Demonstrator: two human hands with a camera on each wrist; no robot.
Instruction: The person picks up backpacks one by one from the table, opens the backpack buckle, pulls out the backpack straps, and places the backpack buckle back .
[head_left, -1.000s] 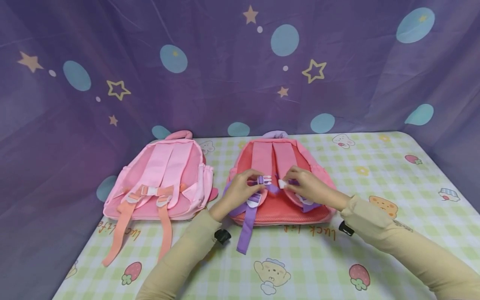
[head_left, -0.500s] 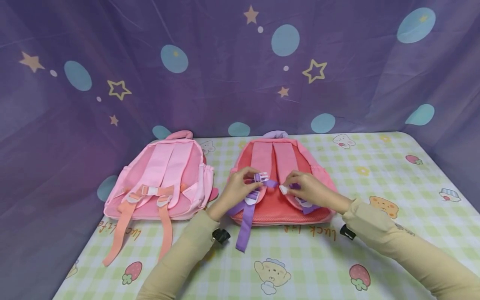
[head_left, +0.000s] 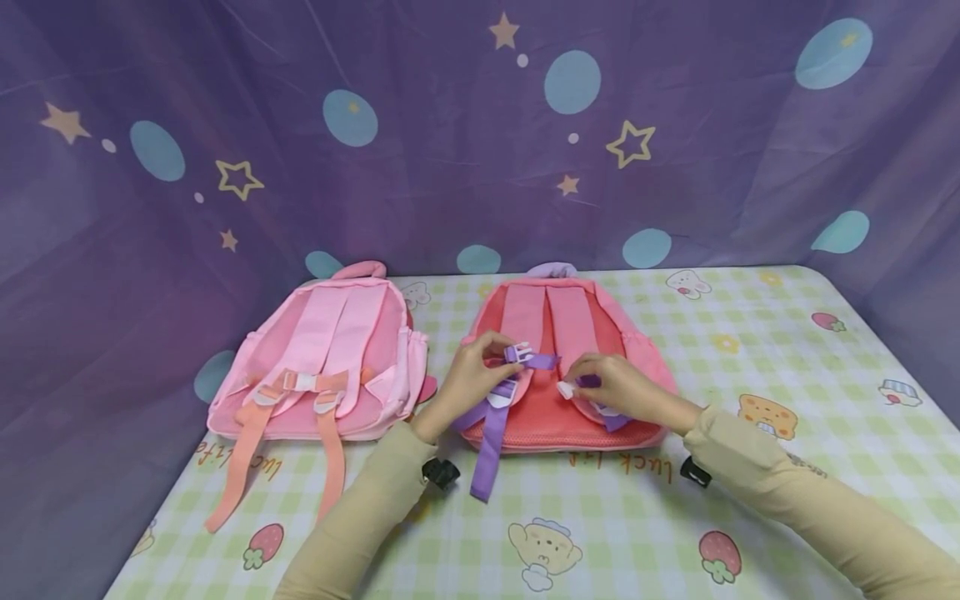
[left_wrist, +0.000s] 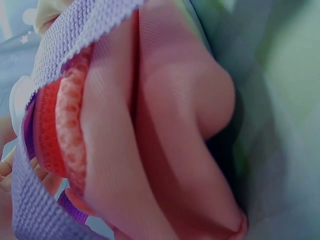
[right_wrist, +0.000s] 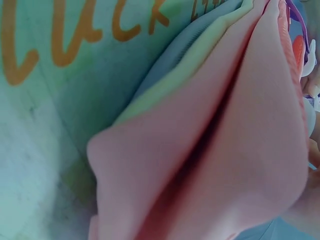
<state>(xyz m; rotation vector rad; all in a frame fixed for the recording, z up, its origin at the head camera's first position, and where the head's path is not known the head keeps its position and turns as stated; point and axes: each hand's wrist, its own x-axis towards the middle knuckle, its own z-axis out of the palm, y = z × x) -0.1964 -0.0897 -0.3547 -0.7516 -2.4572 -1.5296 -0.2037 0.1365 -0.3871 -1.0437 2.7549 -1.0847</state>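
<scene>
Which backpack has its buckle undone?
The red and pink fabric backpack on the right: its white plastic buckle is unclipped, halves apart; the light pink fabric backpack has its own joined.

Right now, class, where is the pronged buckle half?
In the head view, the left hand pinches the pronged buckle half over the coral backpack, left of the right hand.

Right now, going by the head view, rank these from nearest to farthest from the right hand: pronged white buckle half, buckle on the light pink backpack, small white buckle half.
1. Small white buckle half: in the right hand.
2. Pronged white buckle half: to the left, in the left hand.
3. Buckle on the light pink backpack: farthest left.
</scene>
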